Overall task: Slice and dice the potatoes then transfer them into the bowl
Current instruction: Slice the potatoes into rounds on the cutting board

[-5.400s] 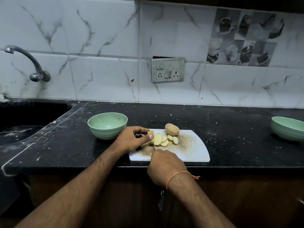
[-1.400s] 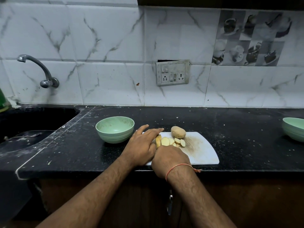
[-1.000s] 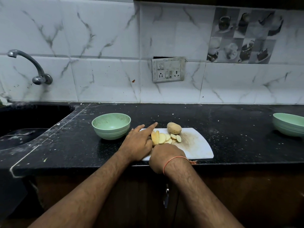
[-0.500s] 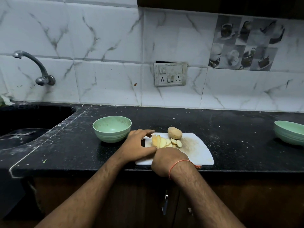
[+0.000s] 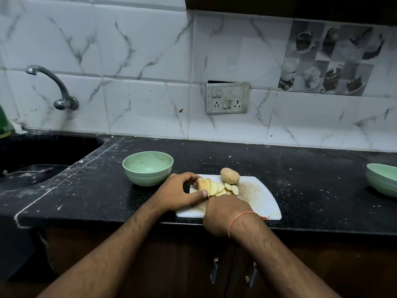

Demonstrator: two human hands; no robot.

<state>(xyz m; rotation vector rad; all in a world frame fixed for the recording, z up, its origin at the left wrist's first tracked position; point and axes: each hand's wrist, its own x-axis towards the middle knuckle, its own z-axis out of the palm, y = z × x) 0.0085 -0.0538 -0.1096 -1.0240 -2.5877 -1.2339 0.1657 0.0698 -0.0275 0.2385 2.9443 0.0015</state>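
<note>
**Asha:** Head view looks down on a white cutting board [image 5: 264, 201] at the front edge of a black counter [image 5: 300, 168]. Where are the potatoes?

**Ben:** A whole potato [image 5: 230, 175] sits at the far edge of the board. Just in front of it lies a row of pale potato slices [image 5: 219, 188], leaning on one another.

**Asha:** And the hands?

**Ben:** The left hand [image 5: 178, 193] curls round the left end of the row, fingers over the far side, thumb on the near side, gripping the uncut end piece [image 5: 201, 183]. The right hand [image 5: 223, 214] is a closed fist at the board's near edge, back toward the camera. Its fingers are curled, but I cannot tell what they hold; no blade shows clearly.

**Asha:** The bowl?

**Ben:** A green bowl [image 5: 147, 168] stands just left of the board, nothing in it. A second green bowl [image 5: 382, 181] is far right, cut by the frame. A tap [image 5: 53, 87] and a dark sink [image 5: 32, 160] are to the left.
</note>
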